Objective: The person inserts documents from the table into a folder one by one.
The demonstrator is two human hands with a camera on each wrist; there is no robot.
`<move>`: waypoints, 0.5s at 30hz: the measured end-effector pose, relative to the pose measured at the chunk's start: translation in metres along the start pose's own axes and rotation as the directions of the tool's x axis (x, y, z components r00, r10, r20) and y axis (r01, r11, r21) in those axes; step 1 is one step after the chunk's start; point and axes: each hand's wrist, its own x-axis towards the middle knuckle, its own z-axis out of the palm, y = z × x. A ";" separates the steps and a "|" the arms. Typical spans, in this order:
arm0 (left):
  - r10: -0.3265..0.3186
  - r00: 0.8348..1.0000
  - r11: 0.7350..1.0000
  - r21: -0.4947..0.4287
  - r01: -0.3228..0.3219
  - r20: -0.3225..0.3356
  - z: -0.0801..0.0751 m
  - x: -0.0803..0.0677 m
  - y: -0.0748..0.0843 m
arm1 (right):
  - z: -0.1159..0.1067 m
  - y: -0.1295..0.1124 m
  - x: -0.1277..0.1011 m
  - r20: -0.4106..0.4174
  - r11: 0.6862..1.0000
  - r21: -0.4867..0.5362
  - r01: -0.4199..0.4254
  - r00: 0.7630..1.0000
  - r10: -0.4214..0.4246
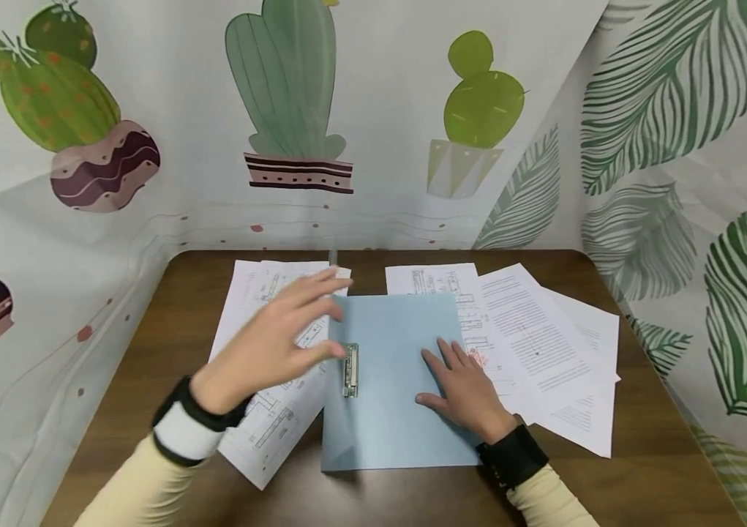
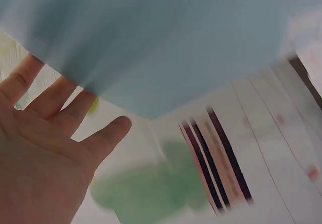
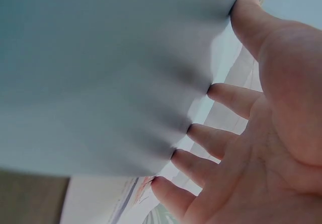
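Observation:
A light blue file folder (image 1: 406, 380) with a metal clip (image 1: 350, 369) lies on the table in the head view. Its left cover (image 1: 339, 432) stands raised, seen nearly edge-on. Beside that cover is my left hand (image 1: 274, 344), fingers spread and fairly straight. In the left wrist view, several fingertips of the left hand (image 2: 50, 133) meet the edge of the blue cover, and the thumb stands apart from it. My right hand (image 1: 468, 391) rests on the folder's right part, fingers spread. The right wrist view shows the right hand's fingertips (image 3: 196, 133) against the blue sheet.
Printed sheets with drawings (image 1: 274, 424) lie left of the folder. More drawing sheets (image 1: 432, 278) show behind it, and overlapping text pages (image 1: 538, 344) spread to its right. The brown table (image 1: 149, 366) backs onto a hanging cloth (image 1: 386, 212) patterned with cacti and leaves.

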 end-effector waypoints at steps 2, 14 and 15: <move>-0.061 0.998 0.998 0.014 0.061 -0.015 -0.019 -0.017 -0.009 | -0.001 0.000 0.001 -0.001 1.000 0.003 0.004 1.000 -0.004; -0.443 0.892 0.895 0.106 0.434 0.085 -0.069 -0.119 -0.066 | -0.001 0.001 0.001 0.004 0.999 0.032 0.007 1.000 -0.007; -0.481 0.869 0.876 0.106 0.470 0.115 -0.067 -0.126 -0.070 | -0.001 0.000 0.001 0.003 0.999 0.037 0.008 1.000 -0.008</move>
